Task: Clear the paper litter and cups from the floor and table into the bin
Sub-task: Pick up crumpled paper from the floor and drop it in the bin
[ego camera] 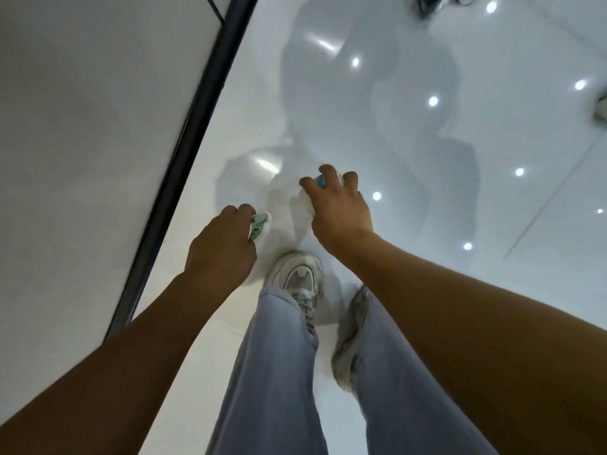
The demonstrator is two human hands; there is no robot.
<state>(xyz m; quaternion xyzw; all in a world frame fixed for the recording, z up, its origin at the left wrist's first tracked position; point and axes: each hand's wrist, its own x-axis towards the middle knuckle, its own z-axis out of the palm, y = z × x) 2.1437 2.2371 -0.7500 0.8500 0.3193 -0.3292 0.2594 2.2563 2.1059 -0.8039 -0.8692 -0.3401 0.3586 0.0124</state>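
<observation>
A: How are the hands occupied?

B: A crumpled green-and-white paper scrap (260, 225) is held in the curled fingers of the left hand (220, 247). A pale cup or wad with a blue patch (320, 182) is clutched from above by the right hand (336, 205); which it is cannot be told through the blur.

A: Where is the load carried, and what is risked?

B: Both pieces are held above the glossy white floor (427, 224), ahead of the white sneakers (297, 277). No bin is seen. The scrap is only partly enclosed and could probably be dropped. Footing may be lost on the shiny floor. A dark frame edge (184, 149) lies to the left and might be clipped.
</observation>
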